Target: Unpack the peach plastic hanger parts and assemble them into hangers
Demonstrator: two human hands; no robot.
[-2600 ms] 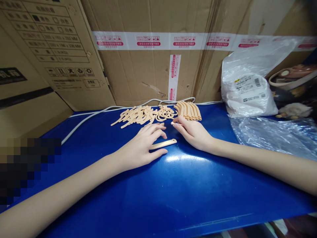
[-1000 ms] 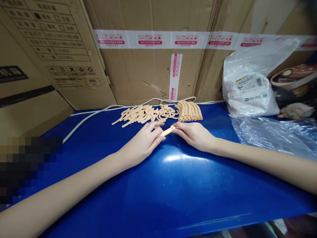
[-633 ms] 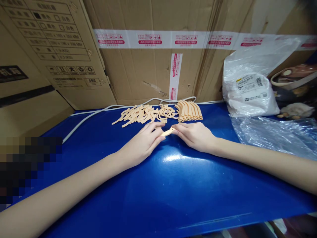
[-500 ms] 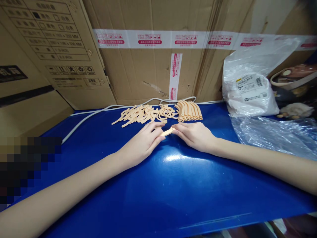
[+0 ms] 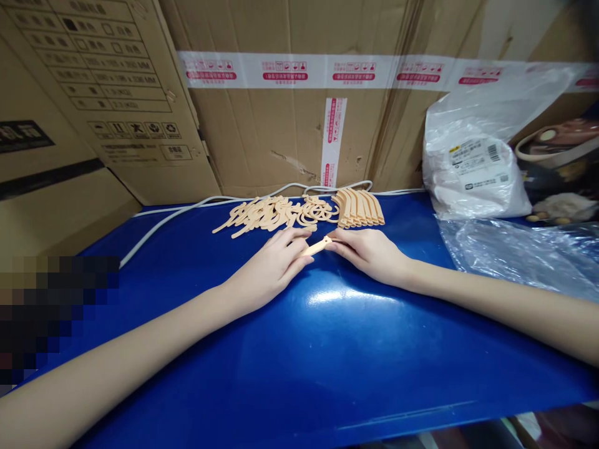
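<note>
Over the blue tabletop (image 5: 299, 362), my left hand (image 5: 276, 265) is closed on a narrow cream-coloured plastic piece (image 5: 318, 247) with a small hole near its right end. My right hand (image 5: 367, 252) meets that end, thumb and fingers pinched together; whether they grip the piece or something tiny beside it, I cannot make out. Just beyond my hands lies a loose heap of thin cream-coloured parts (image 5: 262, 214), some with curved or ring shapes. To its right sits a neat row of curved cream-coloured pieces (image 5: 359, 207).
A white cable (image 5: 159, 236) runs along the back of the table, before large cardboard boxes (image 5: 266, 131). On the right stand a labelled white plastic bag (image 5: 477, 168) and a crumpled clear plastic sheet (image 5: 519, 252). The table's front edge (image 5: 421, 418) shows at the bottom.
My right fingers have shifted slightly at the right end of the piece, so its holed tip shows more. My left hand keeps its hold; the view has moved slightly.
</note>
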